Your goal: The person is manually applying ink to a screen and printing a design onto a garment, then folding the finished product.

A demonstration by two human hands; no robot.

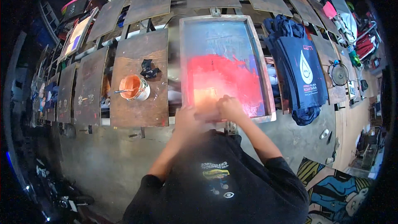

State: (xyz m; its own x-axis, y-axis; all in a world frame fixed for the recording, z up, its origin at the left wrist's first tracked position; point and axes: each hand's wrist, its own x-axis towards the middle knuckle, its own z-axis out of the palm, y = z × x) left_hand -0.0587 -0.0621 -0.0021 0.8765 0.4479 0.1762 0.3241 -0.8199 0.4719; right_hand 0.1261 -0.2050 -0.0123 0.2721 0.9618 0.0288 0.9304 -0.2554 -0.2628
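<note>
Left: a wooden board [141, 112] had a paint bucket [144, 90] toward its left edge, stick [124, 91] leaning in it, black cloth [149, 69] nearer the right edge; wood ran on below the bucket to the lower edge. Narrow gap, then the framed screen [260, 66], red ink [226, 72] over its middle and lower mesh, blue-grey mesh above — room there up to the top rail. Left hand [185, 118] and right hand [231, 108] were both clenched, grasping a motion-blurred squeegee [206, 98] by its ends, near the frame's lower edge. Black shirt [224, 174] just below — tight that side. Right: navy bag stack [290, 70] just beside the frame, lower end overhanging. Counted: one bucket, one stick, one cloth, one framed screen, one squeegee, two hands, one stack; bags within it, couldn't tell.
</note>
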